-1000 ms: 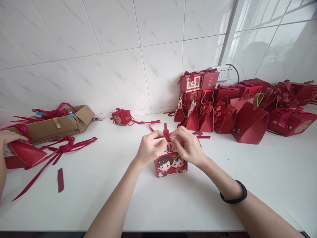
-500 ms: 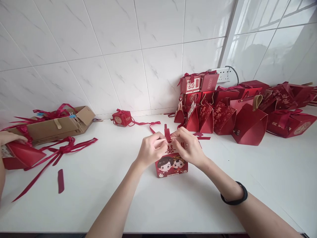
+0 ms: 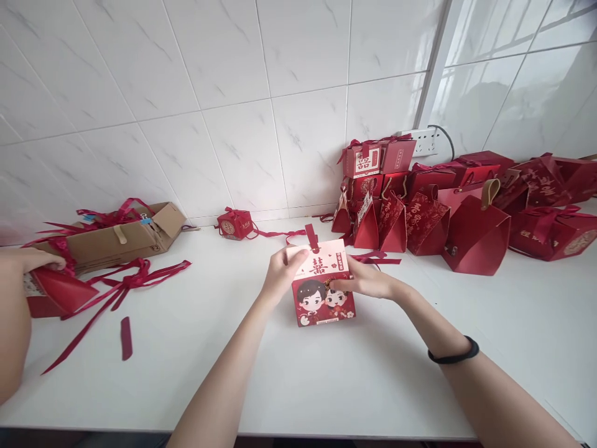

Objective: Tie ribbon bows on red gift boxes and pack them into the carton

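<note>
A small red and pink gift box (image 3: 321,283) with two cartoon figures on its front stands on the white table (image 3: 326,386) in the middle of the view. My left hand (image 3: 280,274) grips its upper left corner, thumb on the pink top. On the other side, my right hand (image 3: 368,283) holds the box, fingers curled against its right face and thumb on the front. A short red ribbon tab (image 3: 311,236) sticks up from the box's top edge, free of both hands. A black band (image 3: 453,356) circles my right wrist.
A heap of red gift boxes and bags (image 3: 448,205) fills the back right against the tiled wall. One small red box (image 3: 234,224) with trailing ribbon sits at the back centre. At left lie a cardboard box (image 3: 121,239), loose red ribbons (image 3: 121,283) and another person's hand (image 3: 32,258) on a red box (image 3: 56,292).
Both my hands have left the ribbon tab on top and moved down to the box's sides. The box's top now shows, tilted toward me.
</note>
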Available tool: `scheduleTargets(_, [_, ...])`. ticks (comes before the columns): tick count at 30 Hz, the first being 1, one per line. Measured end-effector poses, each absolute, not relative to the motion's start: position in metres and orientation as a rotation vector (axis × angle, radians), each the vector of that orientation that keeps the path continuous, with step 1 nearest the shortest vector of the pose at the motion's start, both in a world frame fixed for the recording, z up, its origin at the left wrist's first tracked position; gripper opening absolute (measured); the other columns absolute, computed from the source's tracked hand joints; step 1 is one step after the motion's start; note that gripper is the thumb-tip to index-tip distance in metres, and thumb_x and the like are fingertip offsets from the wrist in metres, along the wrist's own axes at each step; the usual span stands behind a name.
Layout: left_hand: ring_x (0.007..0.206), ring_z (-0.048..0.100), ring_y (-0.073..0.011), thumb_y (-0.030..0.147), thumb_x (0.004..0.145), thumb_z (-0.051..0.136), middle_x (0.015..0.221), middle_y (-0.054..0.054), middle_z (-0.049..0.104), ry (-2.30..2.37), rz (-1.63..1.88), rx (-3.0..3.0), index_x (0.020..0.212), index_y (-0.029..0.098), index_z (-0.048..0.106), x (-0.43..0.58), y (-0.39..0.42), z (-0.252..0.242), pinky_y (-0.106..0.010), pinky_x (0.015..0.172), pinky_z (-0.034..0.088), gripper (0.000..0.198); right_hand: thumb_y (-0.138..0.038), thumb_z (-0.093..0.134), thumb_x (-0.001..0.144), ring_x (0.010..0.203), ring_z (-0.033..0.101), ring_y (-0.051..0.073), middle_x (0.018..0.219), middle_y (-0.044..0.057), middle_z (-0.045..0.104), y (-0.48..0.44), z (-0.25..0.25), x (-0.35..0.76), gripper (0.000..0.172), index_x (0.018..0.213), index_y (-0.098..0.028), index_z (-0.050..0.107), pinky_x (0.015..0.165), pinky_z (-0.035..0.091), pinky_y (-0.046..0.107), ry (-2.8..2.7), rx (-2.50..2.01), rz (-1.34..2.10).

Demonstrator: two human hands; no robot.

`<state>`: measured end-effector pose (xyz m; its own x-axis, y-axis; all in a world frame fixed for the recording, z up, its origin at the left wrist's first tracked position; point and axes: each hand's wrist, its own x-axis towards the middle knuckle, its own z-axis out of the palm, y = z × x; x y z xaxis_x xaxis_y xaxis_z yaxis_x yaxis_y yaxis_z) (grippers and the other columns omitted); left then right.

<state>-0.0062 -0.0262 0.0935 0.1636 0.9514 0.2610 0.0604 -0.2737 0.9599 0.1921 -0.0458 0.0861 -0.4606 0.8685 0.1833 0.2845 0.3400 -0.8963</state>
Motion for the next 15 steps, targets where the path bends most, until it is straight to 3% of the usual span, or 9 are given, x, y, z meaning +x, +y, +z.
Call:
scheduleTargets(2, [0.07, 0.063, -0.0192, 0.052, 0.074, 0.061, 0.077, -0.009, 0.067, 0.93, 1.074, 1.408, 0.087, 0.013, 0.065, -0.01, -0.021, 0.088, -0.028, 0.064, 0.05, 0.041, -0.028, 0.068, 0.074, 0.082, 0.066, 0.02, 0.094, 0.004, 0.069, -0.043, 0.086, 0.197, 0.027, 0.099, -0.021, 0.061, 0.068, 0.055, 0.033, -1.931, -1.027, 1.28])
scheduleTargets(5, [0.082, 0.066, -0.0241, 0.061, 0.078, 0.05, 0.092, -0.013, 0.069, 0.853, 0.797, 1.236, 0.099, 0.016, 0.064, -0.016, -0.019, 0.088, -0.033, 0.07, 0.053, 0.052, -0.035, 0.067, 0.076, 0.086, 0.066, 0.019, 0.097, 0.005, 0.07, -0.042, 0.086, 0.197, 0.025, 0.095, -0.019, 0.065, 0.074, 0.054, 0.029, -1.728, -1.133, 1.474])
scheduleTargets(9, [0.09, 0.065, -0.0254, 0.065, 0.08, 0.041, 0.096, -0.013, 0.069, 0.742, 0.691, 1.144, 0.104, 0.019, 0.064, -0.019, -0.023, 0.096, -0.033, 0.071, 0.053, 0.057, -0.041, 0.056, 0.083, 0.067, 0.066, 0.013, 0.081, 0.005, 0.07, -0.042, 0.084, 0.186, 0.027, 0.088, -0.015, 0.062, 0.059, 0.055, 0.023, -1.104, -1.143, 1.822])
scheduleTargets(12, [0.071, 0.065, -0.0207, 0.064, 0.079, 0.047, 0.08, -0.011, 0.068, 0.778, 0.751, 1.041, 0.084, 0.018, 0.067, -0.016, -0.024, 0.101, -0.028, 0.058, 0.053, 0.051, -0.039, 0.05, 0.084, 0.05, 0.062, 0.012, 0.06, -0.001, 0.062, -0.046, 0.085, 0.178, 0.023, 0.081, -0.017, 0.056, 0.043, 0.052, 0.02, -0.762, -0.961, 2.067])
scheduleTargets(15, [0.048, 0.055, -0.012, 0.064, 0.077, 0.051, 0.059, -0.004, 0.06, 0.854, 0.79, 0.934, 0.065, 0.018, 0.062, -0.013, -0.026, 0.102, -0.022, 0.042, 0.045, 0.049, -0.036, 0.045, 0.086, 0.047, 0.062, 0.013, 0.056, -0.001, 0.059, -0.052, 0.091, 0.173, 0.021, 0.081, -0.017, 0.053, 0.037, 0.052, 0.021, -0.678, -0.87, 2.168])
